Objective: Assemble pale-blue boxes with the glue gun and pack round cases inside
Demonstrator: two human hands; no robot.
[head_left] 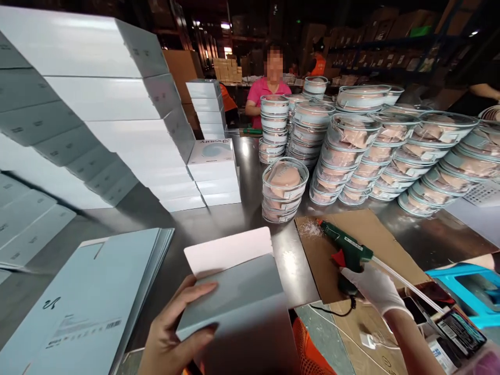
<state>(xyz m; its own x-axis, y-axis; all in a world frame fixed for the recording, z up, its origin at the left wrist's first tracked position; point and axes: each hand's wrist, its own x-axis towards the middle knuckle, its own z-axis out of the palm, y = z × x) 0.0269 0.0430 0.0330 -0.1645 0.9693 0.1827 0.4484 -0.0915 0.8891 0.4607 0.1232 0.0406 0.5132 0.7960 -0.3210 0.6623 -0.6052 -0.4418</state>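
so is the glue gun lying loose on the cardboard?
No, the gloved right hand grips the green glue gun by its handle over the cardboard sheet, while the bare left hand holds an open box.

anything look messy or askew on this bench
Yes. Whitish glue strings and blobs litter the brown cardboard sheet by the green glue gun's nozzle. The tall stacks of clear round lidded containers lean sideways, and the pale blue flat boxes are stacked in a slanting fan.

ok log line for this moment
left hand holds open pale box | right hand grips green glue gun on cardboard sheet
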